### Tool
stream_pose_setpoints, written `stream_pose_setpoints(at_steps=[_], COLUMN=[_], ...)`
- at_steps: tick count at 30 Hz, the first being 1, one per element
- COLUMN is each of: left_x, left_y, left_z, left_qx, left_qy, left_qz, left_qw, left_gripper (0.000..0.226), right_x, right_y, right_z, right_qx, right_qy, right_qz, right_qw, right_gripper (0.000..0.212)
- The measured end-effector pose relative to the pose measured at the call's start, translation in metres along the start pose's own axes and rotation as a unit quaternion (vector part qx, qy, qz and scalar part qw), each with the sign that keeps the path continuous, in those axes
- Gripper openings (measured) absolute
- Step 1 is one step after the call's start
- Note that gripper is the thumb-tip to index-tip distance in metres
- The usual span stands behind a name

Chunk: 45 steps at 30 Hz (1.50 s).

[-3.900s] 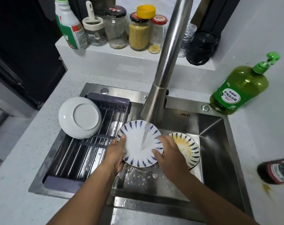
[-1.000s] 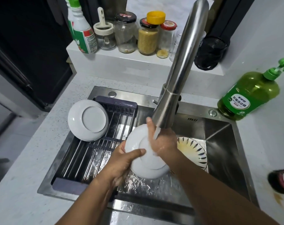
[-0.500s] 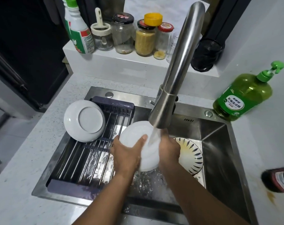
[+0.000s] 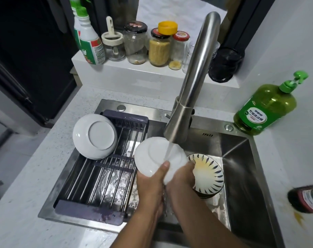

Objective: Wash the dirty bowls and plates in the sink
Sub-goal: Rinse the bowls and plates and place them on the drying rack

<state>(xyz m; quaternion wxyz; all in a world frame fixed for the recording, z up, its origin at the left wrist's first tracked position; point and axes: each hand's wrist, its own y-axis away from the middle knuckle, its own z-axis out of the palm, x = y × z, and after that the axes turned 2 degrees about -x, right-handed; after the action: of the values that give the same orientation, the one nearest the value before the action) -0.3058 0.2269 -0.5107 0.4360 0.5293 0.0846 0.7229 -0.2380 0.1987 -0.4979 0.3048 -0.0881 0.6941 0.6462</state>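
Rinsing goes best if both hands, left hand [image 4: 150, 181] and right hand [image 4: 182, 178], with fingers pinching the plate's [image 4: 152, 156] lower rim, turn its upturned underside under the tap's [image 4: 193, 83] stream over the sink [image 4: 241, 158], gripping firmly against slipping.

Brushed steel sink [image 4: 241, 158] and faucet [image 4: 196, 72], glossy white ceramic plate [image 4: 152, 154], speckled matt stone counter [image 4: 35, 176].

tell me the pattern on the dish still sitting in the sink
Dark blue leaf-like dashes around the rim of the dish, yellowish stain inside; head view.
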Motion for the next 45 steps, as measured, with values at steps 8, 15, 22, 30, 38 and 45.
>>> stream_pose_setpoints(at_steps=[8,15,22,30,38,45], left_x=[0.065,0.102,0.101,0.095,0.134,0.167], left_y=[-0.037,-0.047,-0.038,-0.033,-0.032,-0.035], left_z=[-0.035,-0.033,-0.045,-0.049,-0.043,-0.059], left_qx=[-0.143,-0.207,-0.167,-0.157,-0.057,-0.043], left_qy=[-0.175,-0.255,-0.199,-0.093,-0.329,-0.421], left_qz=[-0.073,-0.064,-0.09,-0.091,0.131,0.219], left_qw=[0.972,0.942,0.961,0.979,0.933,0.879], left_gripper=[0.082,0.081,0.072,0.062,0.04,0.04], right_x=[-0.012,0.007,0.012,-0.001,0.071,0.069], right_y=[-0.023,-0.008,-0.004,-0.014,0.022,0.048], right_z=[0.009,0.025,0.033,0.032,0.047,0.083], right_qx=[-0.062,-0.105,-0.146,-0.123,-0.154,-0.313], right_qy=[0.225,0.443,0.516,0.148,0.178,0.24], right_qz=[-0.168,-0.345,-0.344,-0.058,-0.104,-0.106], right_qw=[0.958,0.821,0.771,0.98,0.966,0.913], right_gripper=[0.055,0.063,0.081,0.046,0.03,0.062])
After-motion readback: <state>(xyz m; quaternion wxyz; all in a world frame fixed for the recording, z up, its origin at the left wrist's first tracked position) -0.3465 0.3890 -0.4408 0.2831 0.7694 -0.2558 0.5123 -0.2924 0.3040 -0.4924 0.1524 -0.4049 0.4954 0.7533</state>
